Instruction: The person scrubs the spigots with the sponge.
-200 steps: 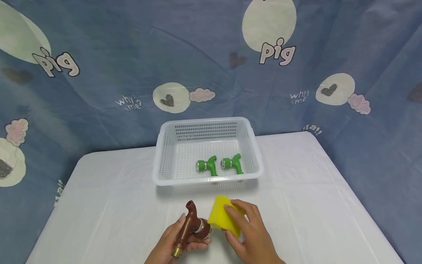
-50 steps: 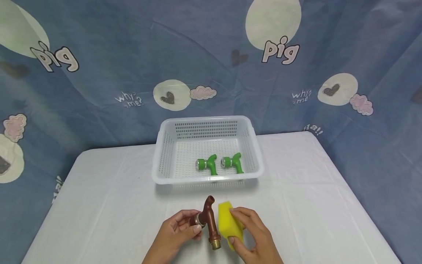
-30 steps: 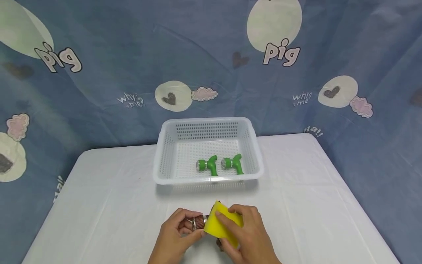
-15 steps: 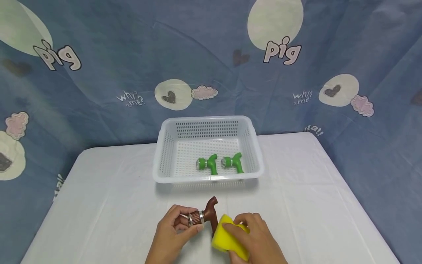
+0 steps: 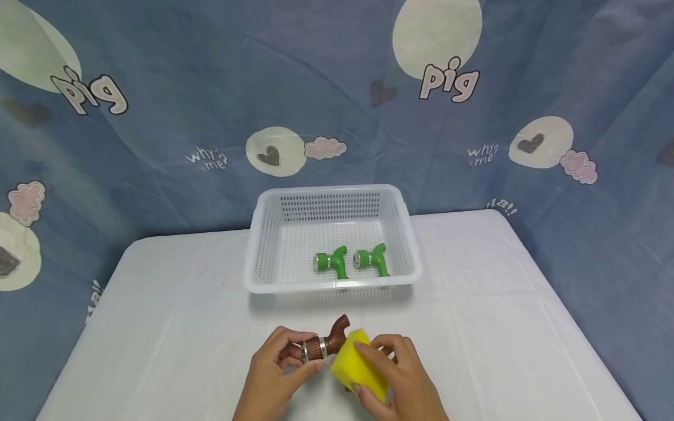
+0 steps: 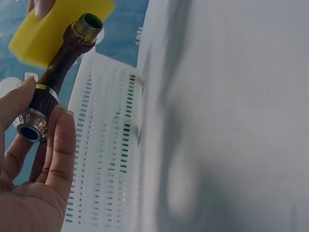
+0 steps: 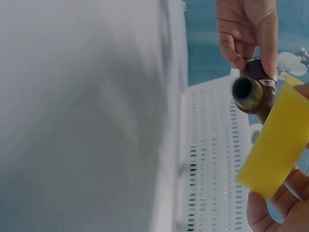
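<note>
Your left hand (image 5: pixel 271 374), at the lower centre of the head view, has thumb and fingers closed around the ribbed knob of the brown tap (image 5: pixel 336 339). Your right hand (image 5: pixel 408 380), just right of it, pinches the yellow sponge (image 5: pixel 350 363) between thumb and fingers. The sponge covers the tap's lower pipe and seems to rest against it. The spout shows above it, and the brass threaded end (image 6: pixel 87 30) is bare at the upper left of the left wrist view.

Your wiping looks to be in progress, with the tap held up, not set down. You can't tell from these views which parts are done or how much is left.

Beyond your hands, at mid-frame, stands the white basket (image 5: pixel 295 288). Two green taps, one left (image 5: pixel 337 262) and one right (image 5: pixel 378 258), lie inside; whether you've wiped them doesn't show.
</note>
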`<move>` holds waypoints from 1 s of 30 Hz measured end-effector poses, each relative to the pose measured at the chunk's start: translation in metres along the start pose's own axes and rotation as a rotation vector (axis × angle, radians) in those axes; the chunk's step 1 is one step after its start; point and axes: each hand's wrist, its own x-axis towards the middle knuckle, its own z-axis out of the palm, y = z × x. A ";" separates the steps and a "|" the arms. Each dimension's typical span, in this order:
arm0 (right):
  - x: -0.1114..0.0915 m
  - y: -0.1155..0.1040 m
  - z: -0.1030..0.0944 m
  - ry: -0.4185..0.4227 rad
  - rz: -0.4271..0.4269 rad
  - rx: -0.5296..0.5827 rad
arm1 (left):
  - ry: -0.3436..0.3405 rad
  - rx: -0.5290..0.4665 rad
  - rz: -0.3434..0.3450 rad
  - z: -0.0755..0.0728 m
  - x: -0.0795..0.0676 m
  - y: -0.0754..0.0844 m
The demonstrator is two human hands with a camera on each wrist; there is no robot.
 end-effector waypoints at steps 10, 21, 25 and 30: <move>-0.011 0.010 -0.011 -0.002 0.013 0.039 | -0.023 0.059 0.016 -0.002 0.005 -0.001; 0.029 -0.002 -0.010 0.212 -0.287 -0.064 | -0.091 0.206 0.239 0.005 0.003 0.002; 0.031 -0.001 -0.006 0.217 -0.214 -0.171 | -0.087 0.253 0.337 0.008 0.003 0.003; 0.028 0.008 -0.010 0.214 -0.058 -0.230 | -0.066 0.294 0.422 0.010 0.004 0.003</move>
